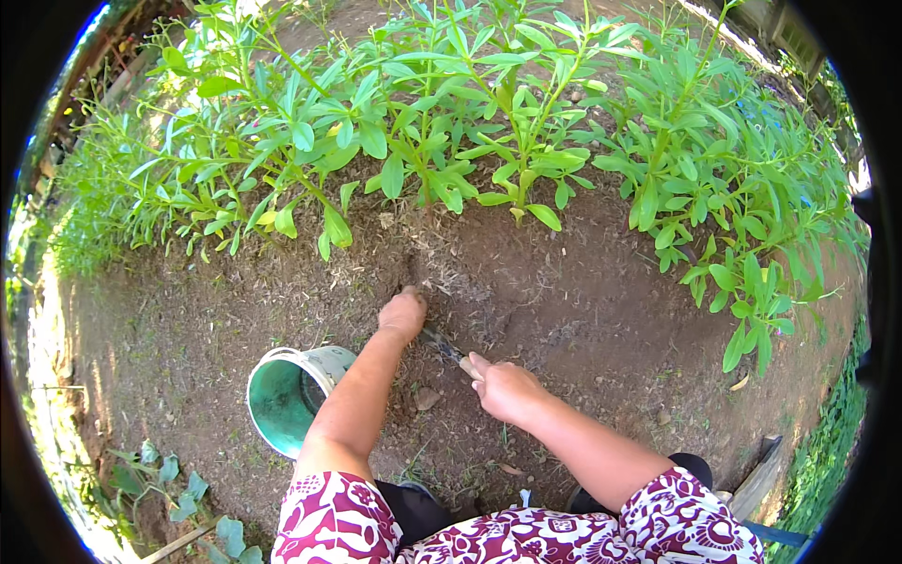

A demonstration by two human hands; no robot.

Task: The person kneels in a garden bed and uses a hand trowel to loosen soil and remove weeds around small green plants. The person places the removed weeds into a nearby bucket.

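Note:
My right hand (pixel 510 392) grips the pale handle (pixel 471 368) of a small hand tool, perhaps a trowel. Its dark, soil-marked metal blade (pixel 442 345) points up and left toward my left hand (pixel 404 312). That hand is down at the soil (pixel 493 310) with its fingers curled under; whether anything is in them is hidden. Left of my left forearm, a pale bucket (pixel 276 405) with a green inside lies tipped on its side, its mouth facing the lower left. The forearm covers part of it.
Leafy green plants (pixel 521 141) stand in a band beyond my hands, reaching down on the right (pixel 754 317). A stone (pixel 426 399) lies below the blade. Broad-leaved vine growth (pixel 187 497) is at lower left, a weathered board (pixel 755 479) at lower right.

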